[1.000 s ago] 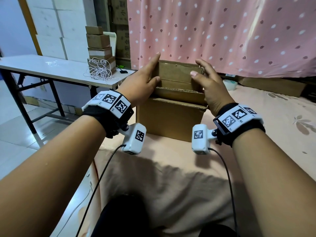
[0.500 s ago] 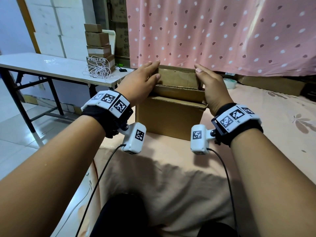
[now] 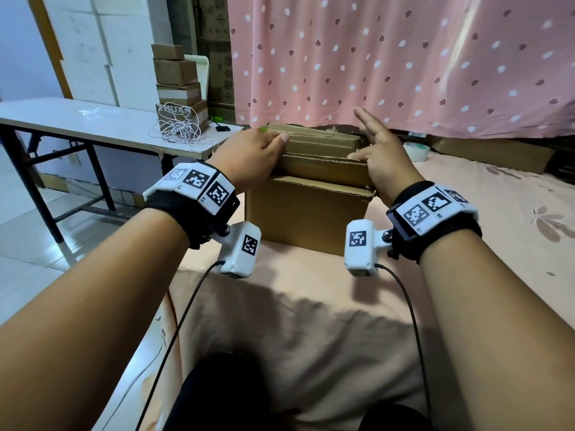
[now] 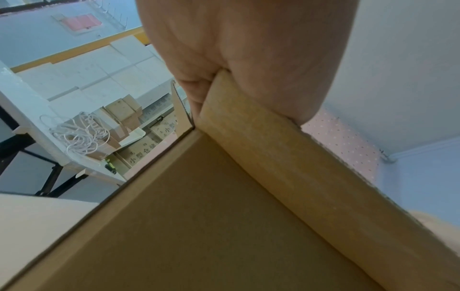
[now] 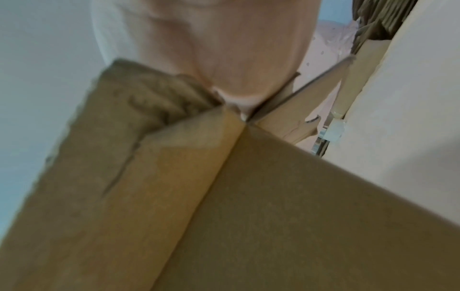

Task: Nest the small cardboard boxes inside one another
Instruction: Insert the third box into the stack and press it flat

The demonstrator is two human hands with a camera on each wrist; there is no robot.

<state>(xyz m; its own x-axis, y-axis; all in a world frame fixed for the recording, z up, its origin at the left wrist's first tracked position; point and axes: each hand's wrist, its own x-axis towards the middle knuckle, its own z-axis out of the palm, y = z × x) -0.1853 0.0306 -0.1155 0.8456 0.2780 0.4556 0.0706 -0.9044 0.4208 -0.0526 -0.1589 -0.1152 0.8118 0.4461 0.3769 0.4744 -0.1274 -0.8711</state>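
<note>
Your outer cardboard box (image 3: 308, 217) sits on the beige sheet of the bed (image 3: 466, 244), right in front of you, just below the pink dotted curtain (image 3: 404, 63). Smaller boxes (image 3: 323, 144) are already stacked inside it, their brown rims layered one behind another and showing above the outer wall. Your left hand (image 3: 249, 160) rests on the left end of the nested set, fingers lying fairly straight across the top edges, thumb tip on an inner rim; the left wrist view shows your palm (image 4: 239, 59) pressed onto a box corner (image 4: 224, 94), not curled round it. Your right hand (image 3: 378, 157) is at the right end, thumb touching the front inner rim, other fingers spread and lifted, pointing up toward the curtain, gripping nothing. The right wrist view is blurred; it shows only your palm (image 5: 224, 55) over a worn box corner (image 5: 231, 118). Off left, a white table (image 3: 77, 122) holds a stack of spare cartons (image 3: 177, 88) and a tangle of white cord (image 3: 174, 129). A tape roll (image 3: 417, 150) lies on the bed to the right of the boxes.
</note>
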